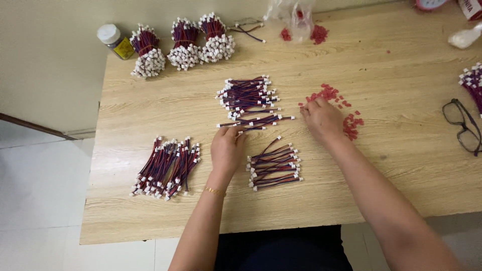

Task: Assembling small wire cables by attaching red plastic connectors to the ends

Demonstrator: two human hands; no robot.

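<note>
My left hand (pixel 227 149) rests on the wooden table (pixel 391 165), fingertips pinching a short red-and-blue wire lead with white plugs (pixel 256 122) that lies across the middle. My right hand (pixel 323 119) lies palm down on a scatter of small red plastic pieces (pixel 329 94), fingertips touching them. A loose heap of the same wire leads (pixel 247 95) lies just beyond my left hand. A tidy stack of leads (pixel 274 168) sits between my forearms. Whether the right fingers pinch a piece is hidden.
Another pile of wire leads (pixel 166 168) lies at the left front. Three tied bundles (pixel 183 46) and a small jar with a white lid (pixel 114 41) stand at the back left. Black glasses (pixel 464 126), a clear bag (pixel 297 17) and more leads (pixel 473 83) sit right.
</note>
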